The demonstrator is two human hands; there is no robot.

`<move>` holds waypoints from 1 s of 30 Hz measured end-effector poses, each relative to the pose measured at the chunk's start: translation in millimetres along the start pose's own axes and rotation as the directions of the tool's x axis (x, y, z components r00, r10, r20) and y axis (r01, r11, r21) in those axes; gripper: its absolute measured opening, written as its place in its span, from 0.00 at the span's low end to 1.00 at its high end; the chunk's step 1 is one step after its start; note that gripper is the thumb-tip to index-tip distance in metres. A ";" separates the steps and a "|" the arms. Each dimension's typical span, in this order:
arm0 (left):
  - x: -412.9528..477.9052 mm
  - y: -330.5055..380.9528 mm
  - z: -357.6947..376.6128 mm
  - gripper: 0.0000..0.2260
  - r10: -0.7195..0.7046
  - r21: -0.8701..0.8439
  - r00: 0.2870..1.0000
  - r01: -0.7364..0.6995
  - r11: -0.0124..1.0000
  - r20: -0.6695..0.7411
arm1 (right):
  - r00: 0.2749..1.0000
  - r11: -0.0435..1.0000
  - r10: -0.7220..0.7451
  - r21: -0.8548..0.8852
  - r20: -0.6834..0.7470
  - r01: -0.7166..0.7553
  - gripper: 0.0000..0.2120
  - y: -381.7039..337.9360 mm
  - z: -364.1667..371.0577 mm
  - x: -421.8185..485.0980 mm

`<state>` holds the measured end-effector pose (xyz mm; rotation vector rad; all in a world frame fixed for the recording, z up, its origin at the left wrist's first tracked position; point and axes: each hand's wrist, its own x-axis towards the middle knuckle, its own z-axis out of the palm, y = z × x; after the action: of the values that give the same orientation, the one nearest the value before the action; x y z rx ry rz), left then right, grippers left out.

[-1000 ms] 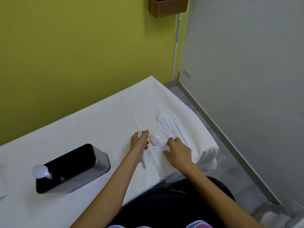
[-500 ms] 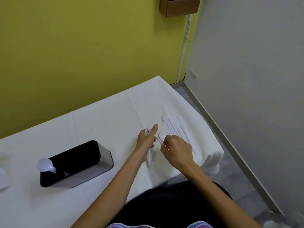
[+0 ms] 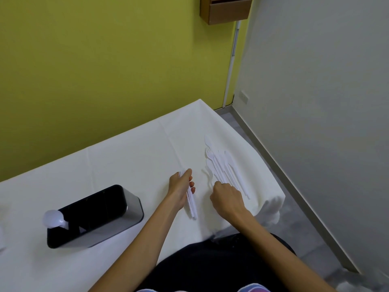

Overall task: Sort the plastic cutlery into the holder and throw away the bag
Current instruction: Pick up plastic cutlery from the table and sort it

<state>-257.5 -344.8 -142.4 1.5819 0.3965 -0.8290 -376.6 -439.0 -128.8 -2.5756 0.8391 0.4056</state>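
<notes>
Near left on the white-clothed table [image 3: 126, 157], a black rectangular cutlery holder [image 3: 99, 209] with silver sides has one white plastic spoon [image 3: 52, 218] standing at its near-left end. Just beyond, the left hand [image 3: 181, 186] grips a small bundle of white plastic forks [image 3: 192, 205], and the right hand [image 3: 226, 199], fingers curled, sits at the near ends of a loose pile of white plastic cutlery [image 3: 223, 165]; whether it pinches a piece cannot be told. A yellow-green wall [image 3: 105, 60] stands behind.

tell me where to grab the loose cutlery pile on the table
Pinch the near handle ends, coming in low from the near side with the right hand; the cutlery pile lies flat, pieces roughly parallel, heads pointing away.
</notes>
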 end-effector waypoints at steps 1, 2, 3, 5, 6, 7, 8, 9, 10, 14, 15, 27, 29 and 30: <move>0.2 -0.8 1.1 0.11 0.018 0.056 1.000 -0.019 0.998 0.017 | 1.000 0.998 -0.015 0.060 0.007 0.015 0.11 0.4 -1.1 1.7; 0.9 -0.5 2.3 0.13 0.039 0.108 0.998 -0.043 0.993 0.039 | 0.999 0.991 -0.045 0.125 0.004 0.044 0.11 -0.1 -1.9 3.6; 1.3 0.4 3.2 0.16 0.059 0.145 0.996 -0.067 0.987 0.064 | 0.996 0.978 -0.085 0.190 -0.006 0.085 0.11 -1.6 -2.8 4.8; 2.0 3.5 5.7 0.17 0.090 0.162 0.988 -0.109 0.981 0.122 | 0.985 0.948 -0.168 0.268 -0.042 0.173 0.12 -4.9 -4.2 7.4; 1.6 5.5 6.8 0.16 0.107 0.157 0.983 -0.130 0.979 0.151 | 0.979 0.937 -0.195 0.284 -0.063 0.205 0.12 -4.8 -4.4 9.4; 2.0 7.4 7.3 0.13 0.124 0.147 0.978 -0.149 0.978 0.168 | 0.976 0.932 -0.201 0.292 -0.084 0.217 0.12 -3.5 -3.2 12.8; 3.2 8.9 7.6 0.10 0.135 0.137 0.976 -0.160 0.978 0.171 | 0.978 0.933 -0.177 0.297 -0.108 0.202 0.12 -0.5 -3.3 16.9; 4.4 10.7 7.8 0.08 0.138 0.133 0.977 -0.161 0.978 0.163 | 0.981 0.944 -0.128 0.287 -0.142 0.165 0.11 3.3 -3.4 21.8; 5.6 11.9 7.5 0.06 0.134 0.130 0.980 -0.153 0.980 0.145 | 0.981 0.960 -0.063 0.257 -0.183 0.110 0.09 7.2 -3.6 25.7; 7.0 12.3 6.9 0.04 0.083 0.061 0.995 -0.087 0.994 0.061 | 0.978 0.990 0.098 0.122 -0.184 -0.077 0.09 11.9 -4.1 31.1; 6.3 12.1 7.0 0.03 0.075 0.029 0.996 -0.076 0.997 0.054 | 0.980 0.991 0.101 0.103 -0.169 -0.084 0.09 10.3 -3.9 30.3; 7.6 13.0 3.3 0.13 0.067 -0.014 0.998 -0.067 0.998 0.003 | 0.992 0.849 0.037 0.527 -0.123 0.034 0.09 17.0 -5.0 6.0; 9.6 15.6 4.9 0.20 0.051 0.006 0.998 -0.051 0.999 -0.023 | 0.998 0.767 -0.007 0.639 -0.069 0.050 0.09 8.7 -10.7 -2.2; 10.3 17.0 6.0 0.22 0.050 0.019 0.998 -0.049 0.999 -0.034 | 0.999 0.741 -0.016 0.670 -0.045 0.043 0.09 5.2 -11.8 -4.5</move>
<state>-240.7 -356.0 -137.4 1.6183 0.3745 -0.7701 -381.5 -445.9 -118.2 -1.9102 0.7721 0.0179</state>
